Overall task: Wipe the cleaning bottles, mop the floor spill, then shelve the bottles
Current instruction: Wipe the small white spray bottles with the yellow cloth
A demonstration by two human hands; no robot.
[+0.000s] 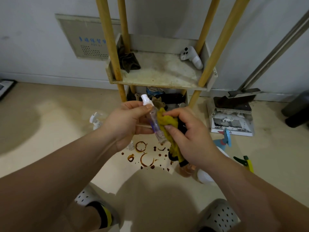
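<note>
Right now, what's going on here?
A person is wiping bottles. The left hand holds a small clear spray bottle near its white cap, and the right hand grips a yellow cloth pressed against the bottle's side. The brown spill on the floor below is not yet mopped. Other bottles, including a blue sprayer, stand on the floor, none on the shelf.

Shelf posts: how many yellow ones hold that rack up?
4: the front left post, back left post, back right post and front right post. None seems hidden.
</note>
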